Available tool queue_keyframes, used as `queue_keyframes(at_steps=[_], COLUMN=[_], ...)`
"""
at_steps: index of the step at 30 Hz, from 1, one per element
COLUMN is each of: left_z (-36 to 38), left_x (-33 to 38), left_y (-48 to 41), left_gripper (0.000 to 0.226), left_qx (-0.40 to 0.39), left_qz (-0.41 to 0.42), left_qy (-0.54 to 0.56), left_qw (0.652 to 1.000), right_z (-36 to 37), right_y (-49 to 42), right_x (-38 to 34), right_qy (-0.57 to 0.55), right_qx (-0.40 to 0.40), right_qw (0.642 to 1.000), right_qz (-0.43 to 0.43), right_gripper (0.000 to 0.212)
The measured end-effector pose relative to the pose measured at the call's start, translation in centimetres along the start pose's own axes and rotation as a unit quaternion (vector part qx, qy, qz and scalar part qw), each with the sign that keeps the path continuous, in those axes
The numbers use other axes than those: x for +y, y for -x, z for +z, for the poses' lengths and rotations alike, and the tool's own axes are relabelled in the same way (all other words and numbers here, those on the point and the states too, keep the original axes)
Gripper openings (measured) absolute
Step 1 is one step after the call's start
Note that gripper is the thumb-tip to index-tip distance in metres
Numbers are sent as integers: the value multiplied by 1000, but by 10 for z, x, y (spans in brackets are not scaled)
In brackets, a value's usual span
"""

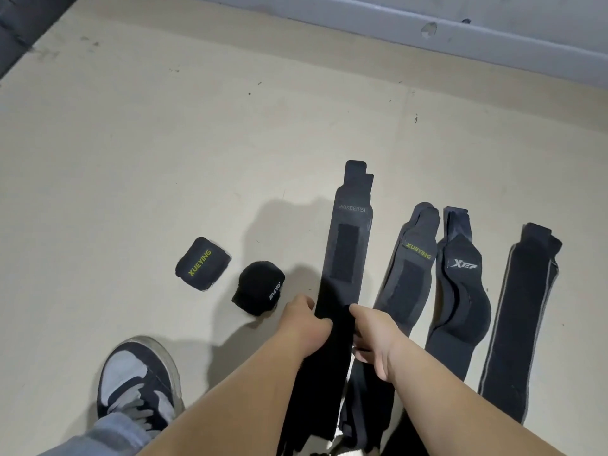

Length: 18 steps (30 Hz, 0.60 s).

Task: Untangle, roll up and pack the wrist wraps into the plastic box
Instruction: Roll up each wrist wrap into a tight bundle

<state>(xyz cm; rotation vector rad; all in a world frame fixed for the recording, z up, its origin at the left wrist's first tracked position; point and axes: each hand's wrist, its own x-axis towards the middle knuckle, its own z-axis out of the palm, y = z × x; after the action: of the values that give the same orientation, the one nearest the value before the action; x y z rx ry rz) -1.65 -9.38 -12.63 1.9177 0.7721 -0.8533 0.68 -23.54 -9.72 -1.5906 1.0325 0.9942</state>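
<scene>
A long wrap with the word BOKEERSI lay flat on the floor, pointing away from the person. The left hand held its left edge near the close end, fingers curled around the cloth. The right hand pinched the right edge of the same wrap, thumb on top.

Just to the right lay three more wraps, side by side and stretched out: a green-word wrap, then an Xtep wrap, then a grey-edged wrap farthest out.

To the left sat two wraps already rolled up. A flat roll with green letters lay farther off, and a round roll sat near the left hand, not touching it. A dark and white shoe stood at the lower left.
</scene>
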Motion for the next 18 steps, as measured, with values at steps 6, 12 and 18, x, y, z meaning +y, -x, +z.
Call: queue_keyframes(at_steps=[6,12,18], left_z=[-2,6,3], left_x=[1,1,11], left_y=[-4,3,12], left_gripper=[49,25,15], left_qx=[-14,-74,-75], left_qz=[-24,-15,2], left_qy=[46,95,120], left_qw=[999,993,990], right_z=[-5,-3,-7], right_y=[-10,-13,-8], right_x=[4,14,8], right_qy=[-12,3,-14], right_qx=[-1,42,32], right_qw=[1000,999,999], right_qz=[-8,-33,-31], right_gripper=[5,15,33])
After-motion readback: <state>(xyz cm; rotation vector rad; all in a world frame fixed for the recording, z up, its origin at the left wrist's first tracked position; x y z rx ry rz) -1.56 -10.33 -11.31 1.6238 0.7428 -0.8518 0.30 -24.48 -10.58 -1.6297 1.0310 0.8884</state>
